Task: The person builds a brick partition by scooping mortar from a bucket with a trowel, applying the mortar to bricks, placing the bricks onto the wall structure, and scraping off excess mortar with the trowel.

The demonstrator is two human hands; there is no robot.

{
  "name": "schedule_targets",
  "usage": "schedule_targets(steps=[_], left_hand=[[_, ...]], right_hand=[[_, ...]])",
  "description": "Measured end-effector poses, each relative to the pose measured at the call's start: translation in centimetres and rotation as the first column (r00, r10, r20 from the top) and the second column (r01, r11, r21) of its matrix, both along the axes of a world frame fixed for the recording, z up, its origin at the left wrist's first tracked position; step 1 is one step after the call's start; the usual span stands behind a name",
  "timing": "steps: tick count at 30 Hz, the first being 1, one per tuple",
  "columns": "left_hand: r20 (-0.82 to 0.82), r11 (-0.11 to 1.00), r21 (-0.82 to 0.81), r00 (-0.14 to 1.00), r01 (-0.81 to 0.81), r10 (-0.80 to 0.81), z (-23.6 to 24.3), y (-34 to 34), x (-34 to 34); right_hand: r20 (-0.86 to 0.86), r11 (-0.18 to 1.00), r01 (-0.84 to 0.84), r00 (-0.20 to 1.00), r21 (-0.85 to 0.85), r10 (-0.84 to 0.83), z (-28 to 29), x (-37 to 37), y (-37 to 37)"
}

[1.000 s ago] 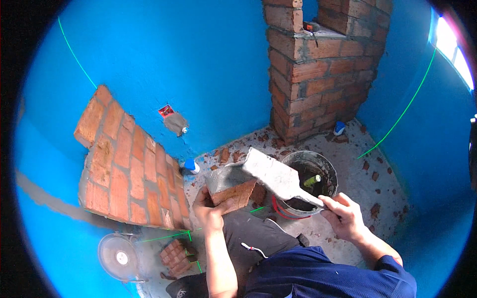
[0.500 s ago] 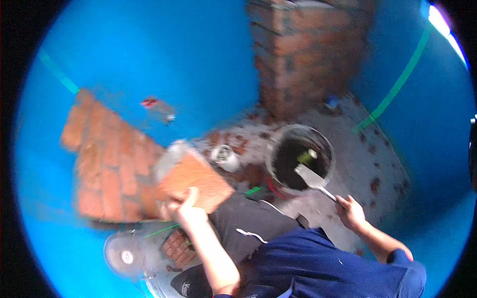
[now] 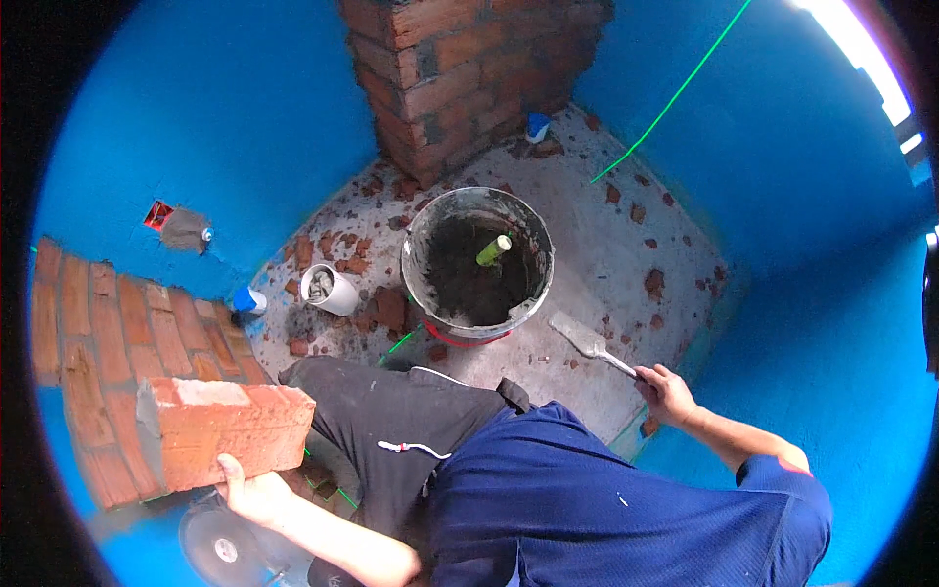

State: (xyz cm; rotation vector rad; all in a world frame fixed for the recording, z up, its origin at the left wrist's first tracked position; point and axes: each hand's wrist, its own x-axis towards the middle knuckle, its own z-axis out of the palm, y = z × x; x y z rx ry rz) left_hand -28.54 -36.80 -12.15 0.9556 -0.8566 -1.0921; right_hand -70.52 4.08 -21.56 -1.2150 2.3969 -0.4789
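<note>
My left hand point(image 3: 256, 496) grips an orange-red brick point(image 3: 235, 435) from below, thumb on its near face. Grey mortar point(image 3: 149, 430) coats the brick's left end. Behind it stands a low brick wall point(image 3: 103, 338), close to the raised brick; whether the two touch I cannot tell. To the right, my right hand point(image 3: 667, 394) is closed around the handle of a trowel point(image 3: 584, 339). Its mortar-smeared blade hangs beside the bucket point(image 3: 540, 220). Dark grey mortar point(image 3: 450, 279) lies inside the bucket, and a yellow-green handle point(image 3: 494, 250) sticks up out of it.
A brick pillar point(image 3: 450, 93) rises at the back. Brick fragments point(image 3: 653, 284) litter the grey floor. A white tub point(image 3: 333, 292) with grey contents sits left of the bucket, near a blue-and-white object point(image 3: 249, 300). A round disc point(image 3: 221, 546) lies lower left. Green lines point(image 3: 675, 98) cross the blue walls.
My view has turned. My left hand has carried the brick left, in front of the low wall. The trowel has moved from over the bucket to its right side.
</note>
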Motion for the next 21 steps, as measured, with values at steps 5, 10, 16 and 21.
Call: schedule_targets(steps=[5,10,16,21], left_hand=[[-0.041,0.998,-0.017,0.997,-0.061,0.06,0.9,0.9,-0.4],[0.027,0.989,0.002,0.989,-0.146,0.146,1.8,1.6,-1.1],[-0.048,0.983,0.069,0.984,-0.167,0.171,1.5,4.5,1.2],[-0.091,0.937,0.005,0.933,-0.349,0.348,0.8,5.0,6.1]], right_hand=[[0.701,0.939,0.325,0.644,0.113,-0.307,-2.9,0.4,-8.0],[0.934,0.874,0.373,0.052,0.31,-0.354,-9.0,0.1,-10.7],[0.454,0.84,0.345,0.722,0.418,-0.522,-9.5,-3.5,-0.1],[0.471,0.894,0.406,0.836,-0.19,-0.28,-9.7,-3.3,-6.4]])
